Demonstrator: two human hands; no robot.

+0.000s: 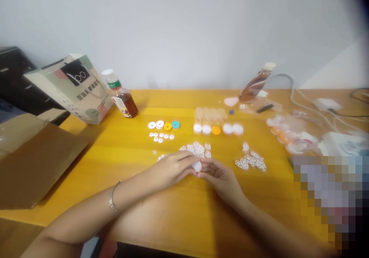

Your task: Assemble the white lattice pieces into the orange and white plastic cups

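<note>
Between my two hands is a small round white piece (196, 167), too blurred to name more exactly. My left hand (174, 167) grips it from the left with thumb and fingers. From the right, the fingertips of my right hand (217, 175) close on its other side. Just behind my hands lies a pile of flat white cut-out pieces (196, 148), partly covered by my left hand. A second group of similar cut-out pieces (250, 162) is right of my right hand. Farther back are a row of round discs (167, 126) and several small white discs (161, 135).
A row of clear cases (211, 115) stands behind white and orange discs (215, 130). Two drink bottles (129, 106) (255, 85) stand at the back. A paper bag (86, 92) and cardboard box (37, 162) occupy the left; cables (309, 106) and plastic-wrapped discs (284, 133) the right.
</note>
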